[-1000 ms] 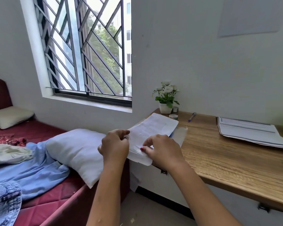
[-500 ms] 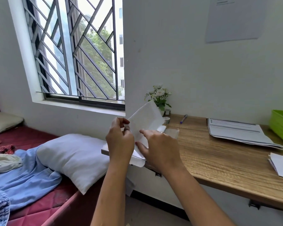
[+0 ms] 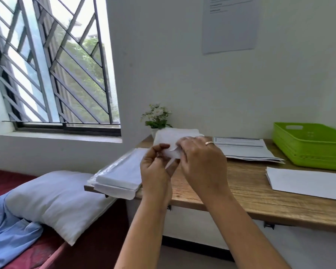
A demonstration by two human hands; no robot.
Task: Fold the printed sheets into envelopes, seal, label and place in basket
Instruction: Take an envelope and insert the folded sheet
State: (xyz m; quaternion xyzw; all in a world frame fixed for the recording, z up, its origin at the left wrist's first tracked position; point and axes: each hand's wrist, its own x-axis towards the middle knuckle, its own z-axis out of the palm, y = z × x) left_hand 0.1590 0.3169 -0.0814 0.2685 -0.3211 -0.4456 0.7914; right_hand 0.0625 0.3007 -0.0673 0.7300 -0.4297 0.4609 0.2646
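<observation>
Above the wooden surface (image 3: 254,199), with the green basket (image 3: 308,150) sitting at its right end, floor hidden from me, the left hand (image 3: 155,171) and right hand (image 3: 202,162) are both pinching a white envelope (image 3: 175,135), fingers curled. I'd be keeping its edges square and pressing the flap evenly.

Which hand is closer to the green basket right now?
Right. The right hand is left of the green basket, apart from it; the left hand lies farther left.
</observation>
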